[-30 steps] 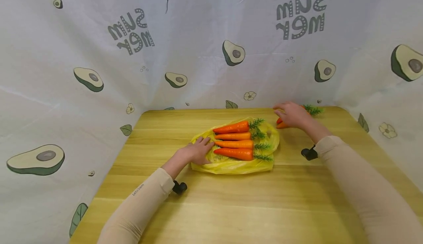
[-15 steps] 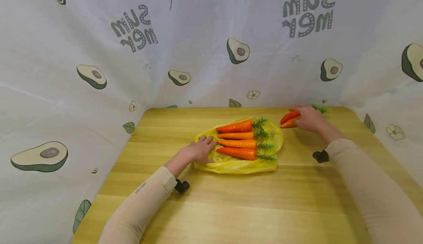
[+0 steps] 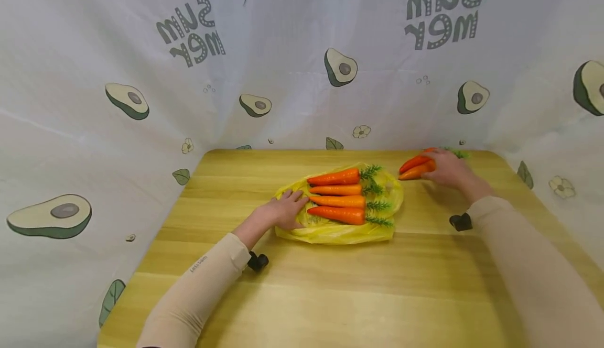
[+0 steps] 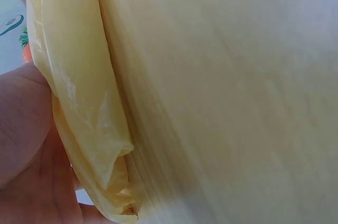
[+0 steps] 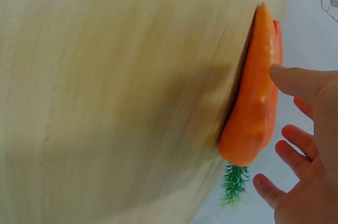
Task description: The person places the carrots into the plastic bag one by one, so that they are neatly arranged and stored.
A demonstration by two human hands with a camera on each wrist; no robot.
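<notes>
Several orange-red toy carrots (image 3: 337, 215) with green leafy tops lie side by side on a flattened yellow plastic bag (image 3: 330, 235). My left hand (image 3: 286, 213) rests on the bag's left end, fingers spread near the carrot tips. In the left wrist view, the rolled bag edge (image 4: 84, 92) lies along the palm. At the back right, my right hand (image 3: 449, 168) is over the leafy end of two more carrots, a red carrot (image 3: 414, 163) and an orange carrot (image 3: 416, 171). The right wrist view shows the thumb touching the orange carrot (image 5: 251, 97), with the other fingers loosely apart.
Everything lies on a light wooden table (image 3: 330, 295) with rounded back corners. A white curtain (image 3: 292, 39) printed with avocados hangs behind it and along both sides. Small black devices (image 3: 258, 261) are strapped under both wrists.
My right hand has moved right, from the tips of the two back carrots towards their leafy ends, uncovering their front parts. The left hand stays on the bag. The head view has shifted slightly.
</notes>
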